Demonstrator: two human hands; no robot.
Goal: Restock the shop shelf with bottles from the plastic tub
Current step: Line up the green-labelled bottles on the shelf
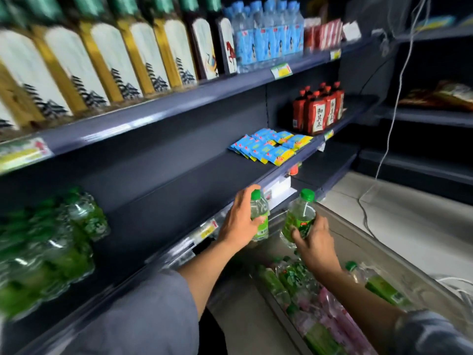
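My left hand (239,221) grips a small clear bottle (259,213) with a green cap and green label, upright, just in front of the lower shelf's edge (204,233). My right hand (316,243) holds a second green-capped bottle (298,217) by its lower half, tilted slightly, above the plastic tub (419,275). Several more green-label bottles (289,280) lie in the tub below my right arm. A blurred cluster of the same green bottles (48,249) stands on the lower shelf at the far left.
The upper shelf holds tall bottles with white and gold labels (107,65) and blue water bottles (268,39). The middle shelf carries blue and yellow packets (271,147) and red bottles (317,111). A white cable (391,119) hangs at the right over pale floor.
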